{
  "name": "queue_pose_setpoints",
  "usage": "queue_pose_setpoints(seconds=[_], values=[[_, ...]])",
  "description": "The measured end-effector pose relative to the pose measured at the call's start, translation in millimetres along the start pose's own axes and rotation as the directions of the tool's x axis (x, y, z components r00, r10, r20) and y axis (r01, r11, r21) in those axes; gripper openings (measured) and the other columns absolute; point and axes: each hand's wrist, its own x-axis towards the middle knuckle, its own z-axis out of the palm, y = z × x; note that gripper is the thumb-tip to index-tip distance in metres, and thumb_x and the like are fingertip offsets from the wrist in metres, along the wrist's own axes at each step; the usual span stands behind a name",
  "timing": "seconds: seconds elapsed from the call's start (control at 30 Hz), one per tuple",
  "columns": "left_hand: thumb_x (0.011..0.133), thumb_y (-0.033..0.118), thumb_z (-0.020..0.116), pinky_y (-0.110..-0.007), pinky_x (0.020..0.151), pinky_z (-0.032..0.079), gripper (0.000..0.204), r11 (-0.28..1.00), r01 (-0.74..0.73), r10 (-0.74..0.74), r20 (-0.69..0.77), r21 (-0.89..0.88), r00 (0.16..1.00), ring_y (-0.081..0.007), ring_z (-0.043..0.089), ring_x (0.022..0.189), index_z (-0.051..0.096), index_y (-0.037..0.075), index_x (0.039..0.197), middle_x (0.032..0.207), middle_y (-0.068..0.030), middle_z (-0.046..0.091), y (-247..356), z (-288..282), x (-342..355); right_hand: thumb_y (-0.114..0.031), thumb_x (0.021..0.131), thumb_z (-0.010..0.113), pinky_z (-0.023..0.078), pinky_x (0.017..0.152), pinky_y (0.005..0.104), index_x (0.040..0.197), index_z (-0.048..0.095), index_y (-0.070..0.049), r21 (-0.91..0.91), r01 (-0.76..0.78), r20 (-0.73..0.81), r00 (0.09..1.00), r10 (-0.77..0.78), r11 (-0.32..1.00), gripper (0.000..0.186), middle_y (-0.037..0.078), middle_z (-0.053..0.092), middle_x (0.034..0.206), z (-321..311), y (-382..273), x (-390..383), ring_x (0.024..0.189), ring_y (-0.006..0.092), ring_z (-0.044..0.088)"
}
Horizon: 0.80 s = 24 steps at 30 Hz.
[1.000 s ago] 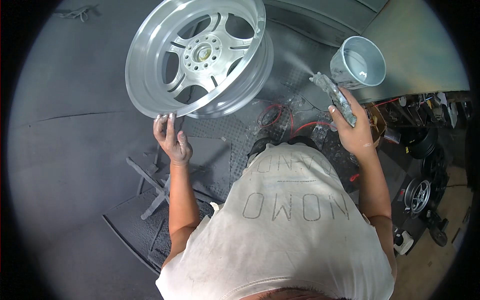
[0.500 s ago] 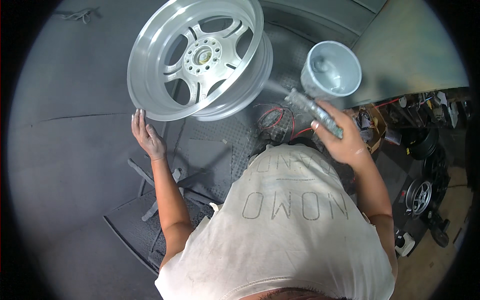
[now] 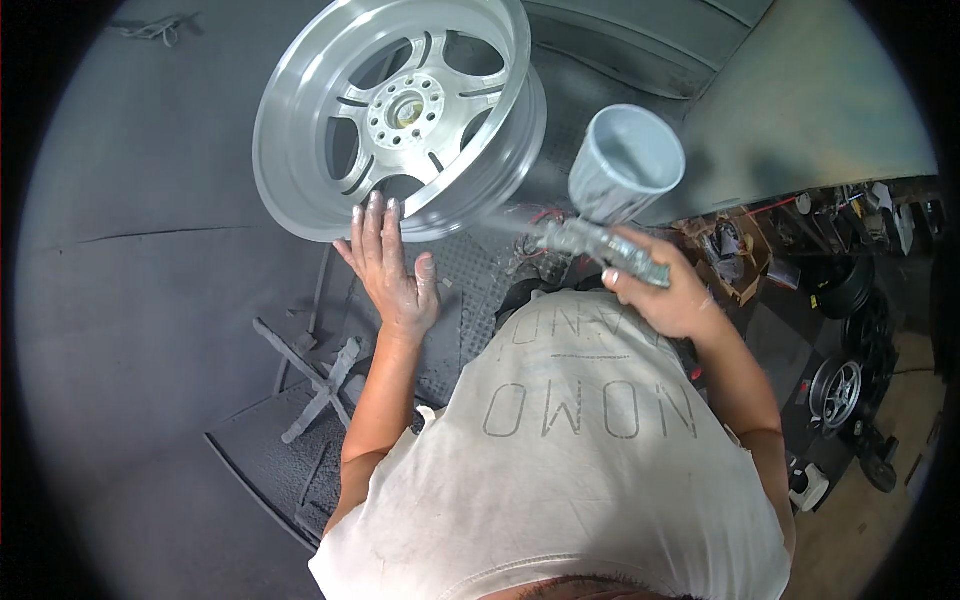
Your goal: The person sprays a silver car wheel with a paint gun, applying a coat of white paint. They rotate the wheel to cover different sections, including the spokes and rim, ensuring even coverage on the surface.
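A silver alloy wheel with several spokes is tilted toward me at the top centre. My left hand is open, fingers spread and dusted with pale paint, at the wheel's lower rim; whether the fingertips touch it is unclear. My right hand grips a paint-coated spray gun below and right of the wheel, with faint mist at its nozzle. A pale plastic cup sits above the gun, moving with it; their connection is hidden.
Grey, overspray-coated surfaces surround me, with a cross-shaped stand at lower left. A cardboard box, a cluttered shelf, a black tyre and another wheel are at right. Red hose lies under the gun.
The spokes sit at different angles, so the wheel has turned. My left hand dipped left, then moved right along the rim. The gun and cup have moved left; the gun is lower.
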Motion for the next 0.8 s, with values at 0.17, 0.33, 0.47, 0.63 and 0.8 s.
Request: queue_pose_setpoints(seconds=[0.17,0.33,0.47,0.63,0.8], values=[[0.103,0.056,0.039,-0.059,0.122,0.007,0.066,1.0,-0.006,0.006,0.003,-0.02,1.0,-0.0352,0.032,0.15,0.053,0.009,0.147,0.154,-0.0134,0.049,-17,-6,0,-0.021,0.093,0.071,0.047,0.102,0.0354,0.136,0.057,0.001,-0.11,0.122,-0.019,0.992,-0.125,0.986,0.051,0.021,0.068,0.124,8,0,2,0.116,0.0266,0.065],[0.104,0.054,0.042,-0.059,0.121,0.012,0.061,0.999,-0.033,0.032,-0.028,-0.036,0.999,-0.036,0.037,0.147,0.06,0.007,0.14,0.148,-0.0137,0.055,-38,-11,1,-0.018,0.092,0.071,0.049,0.097,0.0355,0.134,0.058,0.002,-0.181,0.12,-0.257,0.952,-0.164,0.976,0.048,0.022,0.07,0.116,-9,5,13,0.108,0.0283,0.068],[0.105,0.048,0.042,-0.054,0.122,0.014,0.054,0.996,-0.074,0.067,-0.121,-0.055,0.99,-0.0362,0.043,0.143,0.067,0.008,0.131,0.141,-0.0123,0.061,-59,-9,2,-0.016,0.092,0.071,0.049,0.097,0.0343,0.134,0.058,0.002,-0.222,0.119,-0.386,0.901,-0.199,0.968,0.047,0.022,0.071,0.114,-26,2,22,0.107,0.0267,0.068],[0.106,0.045,0.043,-0.054,0.121,0.019,0.052,0.984,-0.16,0.144,-0.174,-0.082,0.974,-0.0379,0.046,0.141,0.069,0.005,0.126,0.138,-0.0152,0.063,-96,-11,4,-0.016,0.092,0.071,0.047,0.099,0.0334,0.138,0.055,0.002,-0.171,0.092,-0.367,0.918,-0.15,0.981,0.051,0.021,0.07,0.119,-21,2,22,0.112,0.0243,0.066],[0.107,0.045,0.041,-0.056,0.12,0.022,0.052,0.984,-0.161,0.142,-0.204,-0.08,0.969,-0.039,0.043,0.143,0.068,0.006,0.128,0.143,-0.0161,0.059,-139,-17,7,-0.014,0.093,0.07,0.046,0.101,0.0323,0.135,0.057,0.004,0.032,-0.004,-0.013,1.0,0.005,0.999,0.048,0.017,0.068,0.121,-3,-10,-2,0.114,0.0208,0.063]])
